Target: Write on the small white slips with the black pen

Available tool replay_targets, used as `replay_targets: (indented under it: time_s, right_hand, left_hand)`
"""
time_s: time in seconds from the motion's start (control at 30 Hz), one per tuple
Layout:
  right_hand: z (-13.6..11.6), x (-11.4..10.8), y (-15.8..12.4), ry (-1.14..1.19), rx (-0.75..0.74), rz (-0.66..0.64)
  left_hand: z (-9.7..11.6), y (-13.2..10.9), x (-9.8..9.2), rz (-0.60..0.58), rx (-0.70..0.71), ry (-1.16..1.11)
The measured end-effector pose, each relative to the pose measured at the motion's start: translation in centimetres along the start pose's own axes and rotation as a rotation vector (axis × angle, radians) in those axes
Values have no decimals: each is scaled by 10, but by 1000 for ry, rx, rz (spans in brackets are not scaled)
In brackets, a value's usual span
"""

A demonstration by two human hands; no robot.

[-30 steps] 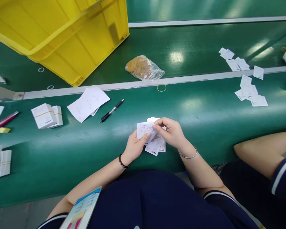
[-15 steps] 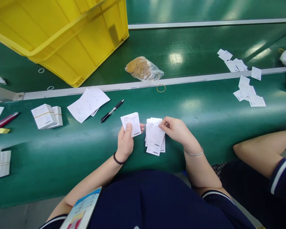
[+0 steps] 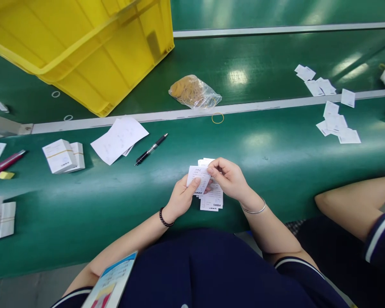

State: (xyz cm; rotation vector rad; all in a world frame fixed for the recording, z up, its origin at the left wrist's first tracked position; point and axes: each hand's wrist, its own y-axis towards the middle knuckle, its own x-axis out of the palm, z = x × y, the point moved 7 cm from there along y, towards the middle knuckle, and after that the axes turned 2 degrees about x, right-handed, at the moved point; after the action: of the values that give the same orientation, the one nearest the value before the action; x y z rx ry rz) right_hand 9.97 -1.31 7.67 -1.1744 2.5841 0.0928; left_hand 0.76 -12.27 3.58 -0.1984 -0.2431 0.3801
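Note:
My left hand (image 3: 180, 200) grips a small stack of printed paper slips (image 3: 196, 172), its thumb lying across the top one. At the upper right corner of that stack, my right hand (image 3: 229, 179) has thumb and forefinger pinched on a slip. Whether one slip or more is between those fingertips is hidden. Below both hands, a loose pile of similar slips (image 3: 213, 202) lies on the green table (image 3: 263, 171), partly covered by the held stack and my fingers.
A black pen (image 3: 151, 149) and blank-looking sheets (image 3: 120, 139) lie to the left, beside banded slip bundles (image 3: 59, 156). A bag of rubber bands (image 3: 194, 92) and a yellow crate (image 3: 115, 64) stand behind. Scattered slips (image 3: 335, 122) and a co-worker's arm (image 3: 356, 199) are at right.
My left hand has moved right with its stack, now over the pile. My right hand has left the slip on the pile and shifted slightly left to the held stack's corner.

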Motion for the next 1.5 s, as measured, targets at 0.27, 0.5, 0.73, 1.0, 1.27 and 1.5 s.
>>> replay_targets:
  time_s: [0.27, 0.5, 0.73, 1.0, 1.27, 1.5]
  right_hand:
    - [2, 2, 0, 162, 46, -3]
    - [5, 2, 1, 155, 69, -10]
    - [14, -11, 2, 117, 62, 42]
    - [21, -33, 6, -128, 152, -33]
    - [14, -18, 4, -9, 89, 61]
    - [17, -31, 5, -190, 117, 59]
  left_hand:
    - [3, 1, 0, -9, 32, 39]
    - [2, 2, 5, -60, -22, -5]
    - [-11, 2, -8, 53, -22, -57]
    - [-4, 10, -27, 238, 16, -176]
    - [-13, 6, -13, 246, -43, -364]
    - [6, 10, -42, 465, 114, -366]
